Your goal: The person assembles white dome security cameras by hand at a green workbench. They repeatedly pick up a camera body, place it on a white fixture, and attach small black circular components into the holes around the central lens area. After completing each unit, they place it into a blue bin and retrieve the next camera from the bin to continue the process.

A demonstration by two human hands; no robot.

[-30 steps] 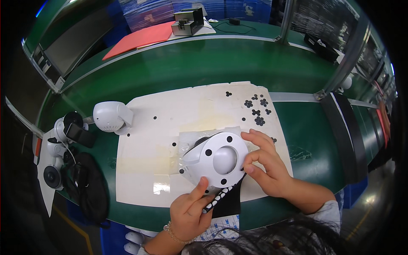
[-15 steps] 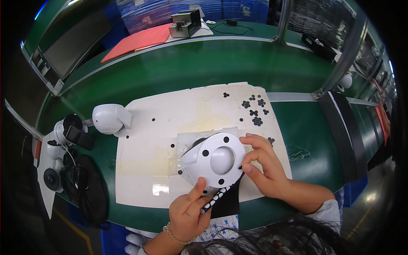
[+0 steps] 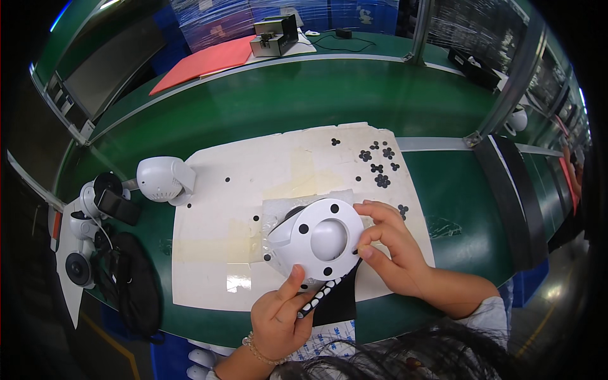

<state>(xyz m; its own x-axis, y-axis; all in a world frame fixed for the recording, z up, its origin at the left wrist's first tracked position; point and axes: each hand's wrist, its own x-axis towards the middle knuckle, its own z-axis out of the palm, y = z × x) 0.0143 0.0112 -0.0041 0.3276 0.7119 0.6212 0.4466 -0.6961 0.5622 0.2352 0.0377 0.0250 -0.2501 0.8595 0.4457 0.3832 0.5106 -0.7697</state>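
A white camera-like housing (image 3: 288, 252) lies on a foam pad (image 3: 276, 207) in the middle of the white board. Its flat round base faces up, with a large central hole and several black round pads on its ring. My right hand (image 3: 396, 253) pinches a small black pad (image 3: 356, 251) at the base's right edge, its fingers touching the rim. My left hand (image 3: 283, 311) grips a narrow black strip with white round spots (image 3: 322, 296) below the base. Its thumb or index finger presses the base's lower left edge; which one is hard to tell.
Loose black pads (image 3: 382, 181) lie in clusters on the white board (image 3: 209, 253). Another white housing (image 3: 161, 178) stands at the board's left, near a black pouch (image 3: 136, 288) and more white devices (image 3: 79, 267). A metal frame rail (image 3: 437, 145) runs behind; a black-edged strip (image 3: 514, 202) borders the right.
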